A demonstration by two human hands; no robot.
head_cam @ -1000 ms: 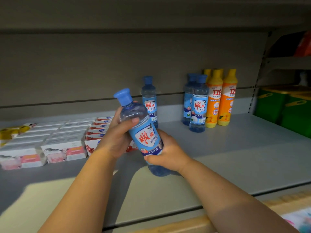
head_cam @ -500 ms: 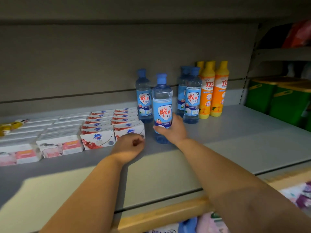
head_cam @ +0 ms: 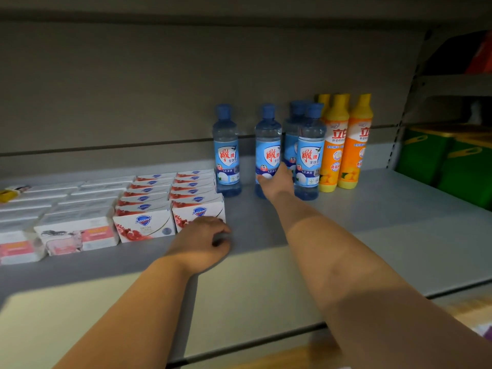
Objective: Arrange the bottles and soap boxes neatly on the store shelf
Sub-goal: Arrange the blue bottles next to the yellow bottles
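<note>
A clear blue-capped bottle [head_cam: 267,145] with a blue label stands upright on the grey shelf [head_cam: 386,225]. My right hand [head_cam: 277,182] grips its lower part. Another such bottle [head_cam: 226,150] stands to its left, and two more [head_cam: 308,153] to its right, beside orange bottles [head_cam: 346,145]. My left hand [head_cam: 202,241] rests on the shelf with its fingers curled and nothing in them, just in front of the nearest red-and-white soap box [head_cam: 198,211]. Rows of soap boxes [head_cam: 149,201] fill the shelf's left side.
White and pink soap boxes [head_cam: 74,233] lie at the far left, with a yellow packet [head_cam: 8,194] behind them. Green containers [head_cam: 452,158] stand on the neighbouring shelf to the right. A shelf board hangs overhead.
The bottle went from being held tilted in both hands to standing upright, then further back between the other blue bottles. My left hand let go and came down onto the shelf by the soap boxes.
</note>
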